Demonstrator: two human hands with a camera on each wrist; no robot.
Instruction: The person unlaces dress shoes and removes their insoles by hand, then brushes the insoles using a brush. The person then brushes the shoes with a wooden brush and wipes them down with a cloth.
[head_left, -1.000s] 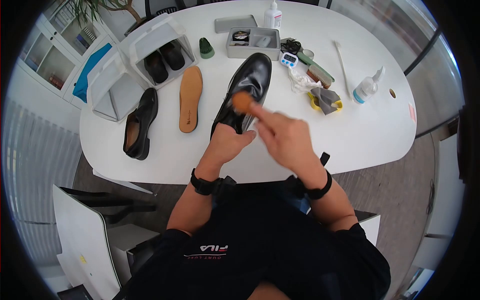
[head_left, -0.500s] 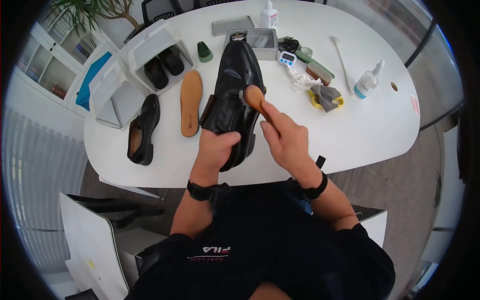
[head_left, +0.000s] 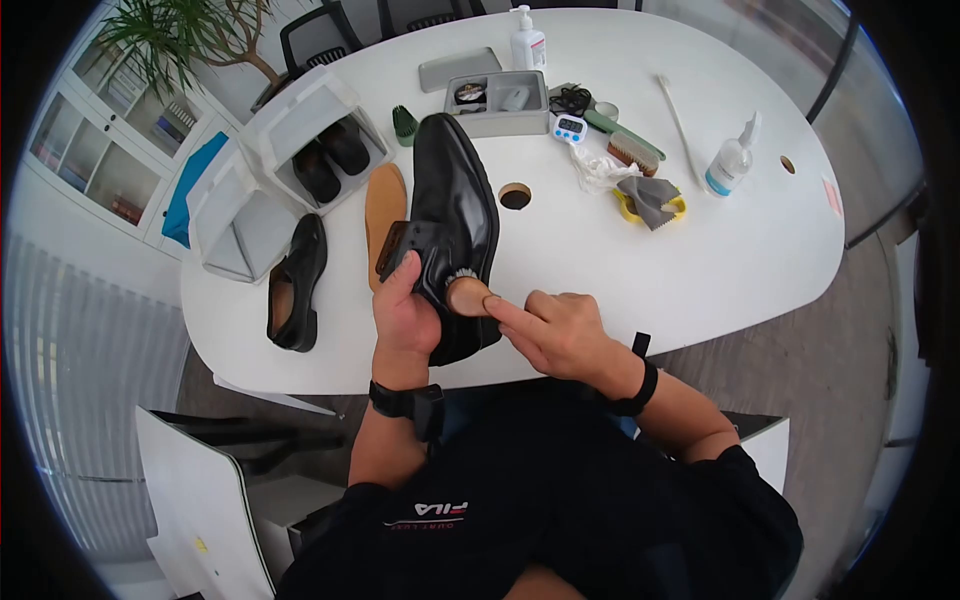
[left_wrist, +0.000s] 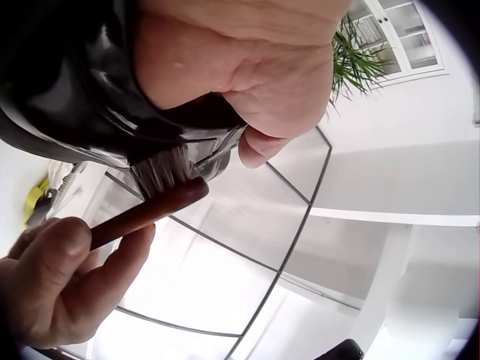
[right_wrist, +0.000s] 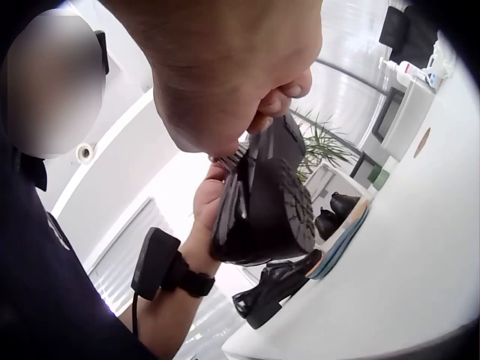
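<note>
Brush (head_left: 468,297) and right hand (head_left: 560,335) have come closer to the body since half a second ago, going from farther up the black shoe (head_left: 450,180) to beside its foot hole. That right hand is mostly closed, with thumb and fingers pinching the thin handle, and the hairs touch the shoe just past the fingertips. It looks like a good light hold, so short, soft strokes should work best there, going over each bit a few times. Pressing too hard could bend the hairs flat or let the wood bump the leather. Left of it, the left hand (head_left: 402,320) holds the shoe up off the desk (head_left: 640,290), with its thumb by the loose flap; its other fingers I can't see well. Holding the shoe still matters most, and tipping it a little would help the brush reach the side. Just beyond the left hand, partly behind the shoe, lies the tan insole (head_left: 385,205). Farther left is the other shoe (head_left: 297,285). Off past the right hand sits a grey cloth (head_left: 650,202).
</note>
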